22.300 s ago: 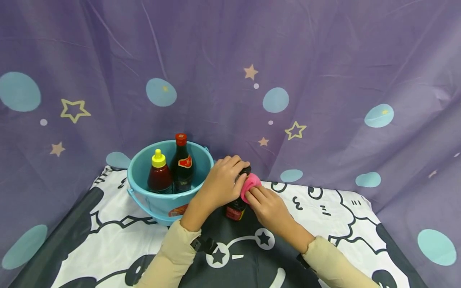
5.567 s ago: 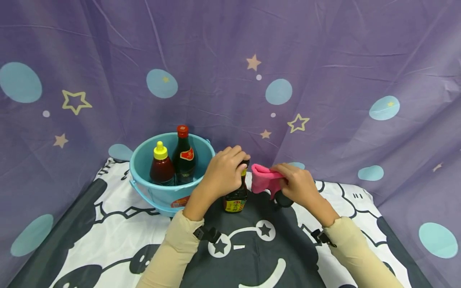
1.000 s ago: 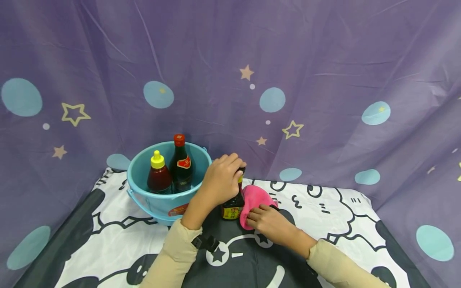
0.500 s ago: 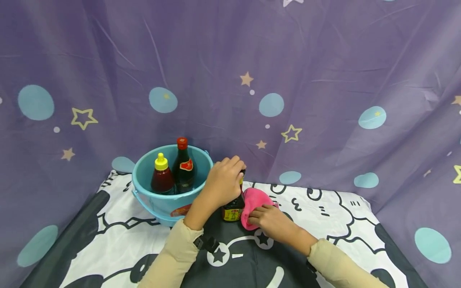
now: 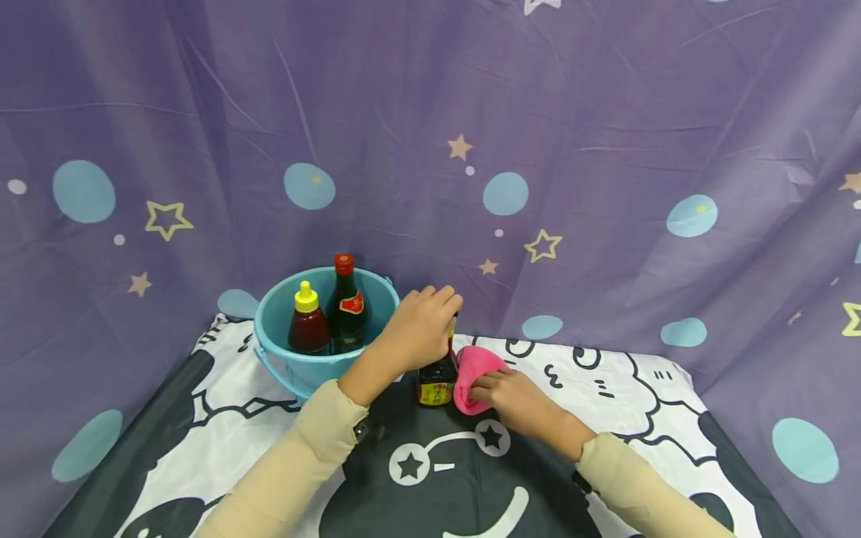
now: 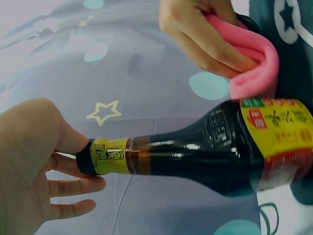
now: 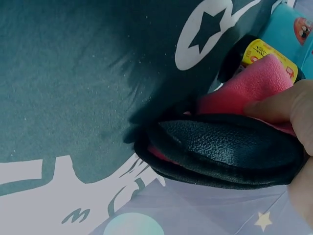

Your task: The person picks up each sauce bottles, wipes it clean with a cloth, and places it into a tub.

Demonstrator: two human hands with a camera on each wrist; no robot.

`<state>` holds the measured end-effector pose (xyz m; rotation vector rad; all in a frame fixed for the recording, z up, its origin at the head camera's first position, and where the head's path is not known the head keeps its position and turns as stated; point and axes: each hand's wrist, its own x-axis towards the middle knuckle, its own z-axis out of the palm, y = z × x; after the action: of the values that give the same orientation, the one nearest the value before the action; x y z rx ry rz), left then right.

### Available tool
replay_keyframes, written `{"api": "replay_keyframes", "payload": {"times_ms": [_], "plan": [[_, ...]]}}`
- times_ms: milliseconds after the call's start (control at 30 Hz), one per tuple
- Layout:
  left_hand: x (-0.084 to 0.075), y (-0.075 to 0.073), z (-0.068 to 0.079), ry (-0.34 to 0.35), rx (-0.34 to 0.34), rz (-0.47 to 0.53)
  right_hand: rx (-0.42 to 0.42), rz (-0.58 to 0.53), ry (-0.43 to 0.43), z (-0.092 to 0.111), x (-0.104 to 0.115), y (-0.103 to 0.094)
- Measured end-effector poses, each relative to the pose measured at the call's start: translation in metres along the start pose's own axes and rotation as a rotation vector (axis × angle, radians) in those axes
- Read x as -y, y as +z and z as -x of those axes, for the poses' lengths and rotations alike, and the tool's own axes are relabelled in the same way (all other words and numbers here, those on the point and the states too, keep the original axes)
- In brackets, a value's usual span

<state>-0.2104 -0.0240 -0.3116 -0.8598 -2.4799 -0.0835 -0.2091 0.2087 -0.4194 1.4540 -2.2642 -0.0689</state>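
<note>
A dark sauce bottle (image 5: 436, 382) with a yellow label stands on the cloth-covered table. My left hand (image 5: 420, 329) holds it by its black cap, thumb and index finger at the cap in the left wrist view, the other fingers extended. My right hand (image 5: 521, 403) grips a folded pink cloth (image 5: 473, 373), which lies against the bottle's right side. In the right wrist view a black, leathery oval piece with a raised edge (image 7: 220, 147) is held together with the pink cloth (image 7: 264, 81); what it is I cannot tell. The palm side of the right hand is hidden.
A light blue bucket (image 5: 296, 370) stands just left of the bottle. Inside are a red-capped dark bottle (image 5: 347, 317) and a yellow-topped squeeze bottle (image 5: 309, 329). A purple patterned curtain (image 5: 417, 112) hangs behind the table, whose cover (image 5: 457, 501) has cartoon prints.
Over the last second the cloth shifts slightly up along the bottle's side. Earlier the right hand held it apart to the right; before that, at the bottle's neck. The left hand stays at the cap.
</note>
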Motion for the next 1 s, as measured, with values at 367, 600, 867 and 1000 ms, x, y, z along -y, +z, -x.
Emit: {"api": "replay_keyframes", "payload": {"times_ms": [367,600,867,1000], "plan": [[0.006,-0.013,-0.009,0.098,0.148,-0.096,-0.034,-0.003,0.074,0.001,-0.007,-0.007],[0.008,-0.022,-0.013,0.141,0.293,-0.152,-0.028,-0.035,0.104,0.004,-0.007,-0.009],[0.02,-0.022,-0.017,0.307,0.317,-0.27,-0.058,-0.036,0.107,0.007,-0.007,-0.008],[0.025,-0.024,-0.021,0.357,0.344,-0.284,-0.044,-0.04,0.115,0.007,-0.007,-0.009]]}}
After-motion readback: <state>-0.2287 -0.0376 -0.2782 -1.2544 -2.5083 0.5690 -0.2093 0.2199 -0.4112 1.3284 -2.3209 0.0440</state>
